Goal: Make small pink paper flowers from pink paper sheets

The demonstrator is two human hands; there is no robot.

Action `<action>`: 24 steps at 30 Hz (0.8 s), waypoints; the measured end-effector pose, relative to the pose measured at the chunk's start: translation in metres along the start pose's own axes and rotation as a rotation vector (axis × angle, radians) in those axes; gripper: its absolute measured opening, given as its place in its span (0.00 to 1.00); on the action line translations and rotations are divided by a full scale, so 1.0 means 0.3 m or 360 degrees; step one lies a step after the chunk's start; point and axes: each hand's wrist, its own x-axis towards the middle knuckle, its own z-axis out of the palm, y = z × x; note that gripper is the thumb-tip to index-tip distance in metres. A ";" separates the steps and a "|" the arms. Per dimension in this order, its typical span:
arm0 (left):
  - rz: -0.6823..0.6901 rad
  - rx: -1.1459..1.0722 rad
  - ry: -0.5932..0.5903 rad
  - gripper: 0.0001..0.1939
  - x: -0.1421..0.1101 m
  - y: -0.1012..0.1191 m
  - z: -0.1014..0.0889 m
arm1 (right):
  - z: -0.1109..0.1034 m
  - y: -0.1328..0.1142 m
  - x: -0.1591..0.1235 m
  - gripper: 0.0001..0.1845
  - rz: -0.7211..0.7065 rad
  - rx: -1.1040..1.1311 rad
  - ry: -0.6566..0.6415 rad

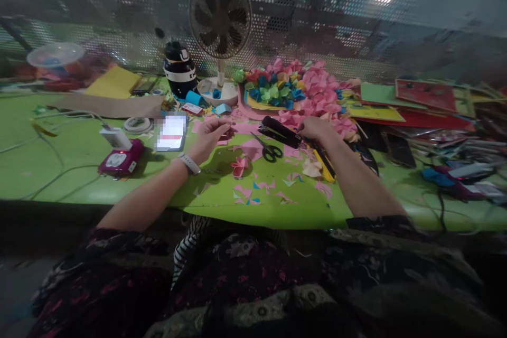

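Note:
My left hand (210, 136) hovers over pink paper pieces left of the middle, its fingers drawn together in a pinch. Whatever lies between them is too small to make out. My right hand (315, 129) reaches down beside the end of a black stapler (280, 132), fingers curled and partly hidden. I cannot tell what they grip. Between the hands, black-handled scissors (272, 153) rest on pink paper. A folded pink paper flower (240, 167) lies in front of them. Below my right wrist are a yellow cutter (325, 165) and a cream paper flower (312, 168).
Behind the hands is a heap of pink paper flowers (320, 92), with green, blue and yellow ones (273, 90) beside it. A fan (221, 16), a dark jug (179, 71), a phone (171, 140) and a purple power adapter (121, 159) stand or lie leftward. Coloured sheets (380, 93) are stacked right.

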 end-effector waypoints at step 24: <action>-0.0062 -0.0185 0.0005 0.14 -0.029 -0.024 0.032 | -0.015 -0.464 -0.293 0.12 -0.0947 0.1583 0.0549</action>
